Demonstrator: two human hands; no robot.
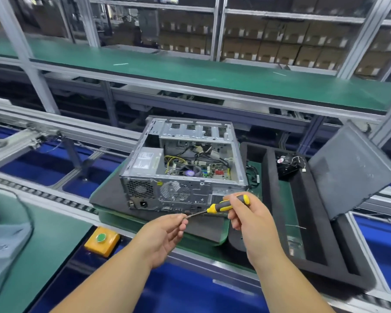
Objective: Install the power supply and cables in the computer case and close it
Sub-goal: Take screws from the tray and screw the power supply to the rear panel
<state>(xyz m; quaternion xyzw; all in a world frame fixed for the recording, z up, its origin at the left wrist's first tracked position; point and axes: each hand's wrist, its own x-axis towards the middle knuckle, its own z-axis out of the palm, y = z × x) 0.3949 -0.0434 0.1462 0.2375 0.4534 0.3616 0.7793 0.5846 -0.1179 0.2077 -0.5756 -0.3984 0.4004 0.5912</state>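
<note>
Head view, hidden bits: the screwdriver (pixel 224 205) tip disappears between the left fingertips (pixel 182 223), so whether a screw sits there, nobody can tell.
Cut off: both forearms run out of the bottom edge; a grey, blurry shape at lower left is too smeared to name.
Hard to read: the boxes on the racks across the top of the frame are soft and unlabelled to the eye.
Computer case (pixel 183 164): centre of frame, side open and facing up, rear panel toward the camera, resting on a dark pad on the green pallet (pixel 113 184).
Power supply (pixel 146 163): already inside, at the left rear corner of the case (its fan grille and power socket show on the rear panel).
Cables (pixel 203 154): black and yellow leads lie loose over the board inside.
Side panel (pixel 350 170): grey, tilted, propped at the right of the frame, well apart from the case.
Foam tray (pixel 271 190): black, right of the case, a small fan (pixel 284 164) in its upper slot.
Left hand (pixel 163 236): lower centre, palm turned inward, thumb and fingertips pinched on the shaft's end.
Right hand (pixel 246 213): just right of it, fingers curled around the yellow-and-black handle, shaft sloping down-left.
Yellow button box (pixel 102 240): lower left, green button on top.
</note>
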